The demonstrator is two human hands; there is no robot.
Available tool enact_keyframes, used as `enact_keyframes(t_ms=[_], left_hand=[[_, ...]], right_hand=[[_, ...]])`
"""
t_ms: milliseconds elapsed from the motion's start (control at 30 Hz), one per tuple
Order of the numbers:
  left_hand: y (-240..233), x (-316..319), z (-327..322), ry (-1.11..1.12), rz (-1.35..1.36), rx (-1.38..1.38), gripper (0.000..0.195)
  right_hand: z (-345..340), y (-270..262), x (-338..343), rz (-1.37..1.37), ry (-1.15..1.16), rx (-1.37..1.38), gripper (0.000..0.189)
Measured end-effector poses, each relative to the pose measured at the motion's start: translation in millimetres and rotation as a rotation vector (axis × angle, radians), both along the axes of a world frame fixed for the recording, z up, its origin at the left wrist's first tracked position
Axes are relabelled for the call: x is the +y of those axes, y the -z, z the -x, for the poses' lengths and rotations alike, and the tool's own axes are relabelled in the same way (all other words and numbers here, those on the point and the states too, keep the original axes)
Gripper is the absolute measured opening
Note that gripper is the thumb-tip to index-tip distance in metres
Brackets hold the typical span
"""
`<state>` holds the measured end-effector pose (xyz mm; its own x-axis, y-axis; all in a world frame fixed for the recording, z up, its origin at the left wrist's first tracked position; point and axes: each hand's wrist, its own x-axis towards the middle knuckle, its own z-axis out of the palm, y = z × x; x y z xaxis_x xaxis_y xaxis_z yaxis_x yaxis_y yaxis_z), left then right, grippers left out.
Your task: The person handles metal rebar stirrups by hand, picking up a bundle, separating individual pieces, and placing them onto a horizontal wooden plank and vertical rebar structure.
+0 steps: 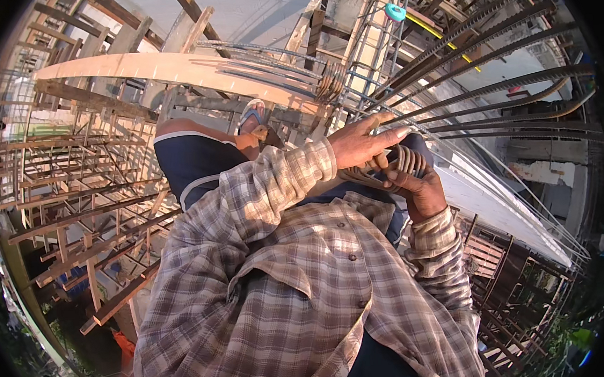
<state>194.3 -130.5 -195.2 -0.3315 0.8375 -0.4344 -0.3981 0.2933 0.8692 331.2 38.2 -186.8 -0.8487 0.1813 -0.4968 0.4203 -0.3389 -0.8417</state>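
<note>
My right hand (422,190) grips a bundle of bent steel rebar stirrups (409,161) in front of my lap. The thumb lies across the near side of the rods. Just to the left and above, my left hand (359,141) reaches over the bundle with two digits stretched out apart. Its lower fingers curl down beside the rods, and whether they grip anything is hidden. Behind the hands, another cluster of stirrups (331,84) sits around the long bars of a rebar cage (376,41).
Long ribbed rebars (499,77) fan out to the right. A curved timber board (167,66) crosses ahead. Timber scaffolding (101,244) drops away at left. A turquoise roll (395,12) and a yellow strip (427,26) lie by the cage. My sandalled foot (252,117) rests on timber.
</note>
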Motion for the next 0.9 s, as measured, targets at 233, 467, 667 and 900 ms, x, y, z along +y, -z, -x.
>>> enact_keyframes(t_ms=[233,467,667,900], left_hand=[[137,-64,-51,-0.296,0.082,-1.019,0.090],[150,-38,-47,-0.343,-0.252,-1.263,0.097],[116,-49,-21,-0.642,-0.656,-1.187,0.076],[47,-109,71,-1.006,-0.628,-1.105,0.056]], right_hand=[[37,-9,-10,0.260,-0.033,-0.058,0.028],[76,-36,-55,0.276,-0.104,-0.115,0.030],[109,-63,-83,0.253,-0.169,-0.020,0.036],[172,-83,-87,0.515,-0.257,0.170,0.031]])
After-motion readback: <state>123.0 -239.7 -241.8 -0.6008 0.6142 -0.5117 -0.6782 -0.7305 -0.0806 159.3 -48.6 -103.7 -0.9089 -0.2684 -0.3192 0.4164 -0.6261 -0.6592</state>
